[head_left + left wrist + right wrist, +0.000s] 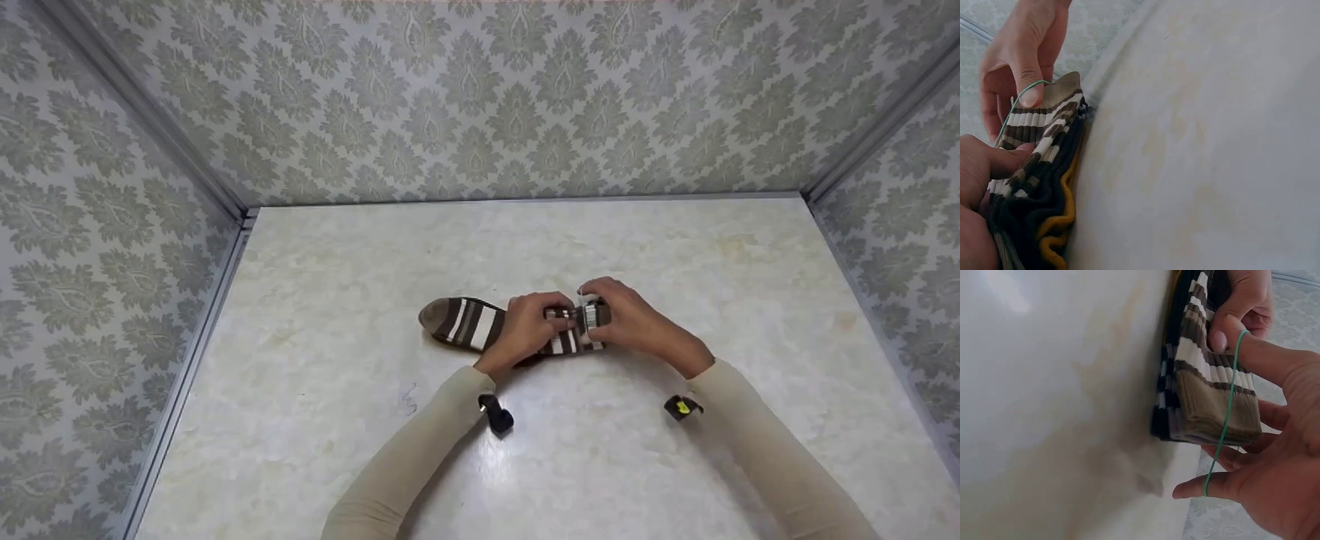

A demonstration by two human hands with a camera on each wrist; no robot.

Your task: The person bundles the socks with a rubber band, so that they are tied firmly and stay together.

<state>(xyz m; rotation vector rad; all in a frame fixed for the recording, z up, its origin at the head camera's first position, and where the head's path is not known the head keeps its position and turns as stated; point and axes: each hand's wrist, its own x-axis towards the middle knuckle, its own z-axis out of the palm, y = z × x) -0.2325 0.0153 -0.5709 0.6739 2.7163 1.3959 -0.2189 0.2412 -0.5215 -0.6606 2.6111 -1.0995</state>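
Note:
A layered stack of striped socks (474, 324) lies on the table, toes to the left and cuffs to the right. Brown, white and beige stripes show on top, with navy and mustard layers beneath in the left wrist view. My left hand (525, 328) grips the socks near their ribbed cuffs, thumb on top. At the cuff end, my right hand (637, 319) holds a thin green rubber band (1226, 416) stretched between thumb and little finger. The band crosses over the tan cuffs (1216, 405), and some of the right fingers are hidden behind them.
The pale marbled table (330, 450) has raised walls with leaf-patterned paper (472, 97) at its back and sides. A small black wrist device (496, 416) sits by the left sleeve, another (682, 407) by the right. Faint scribble (409, 399) marks the tabletop.

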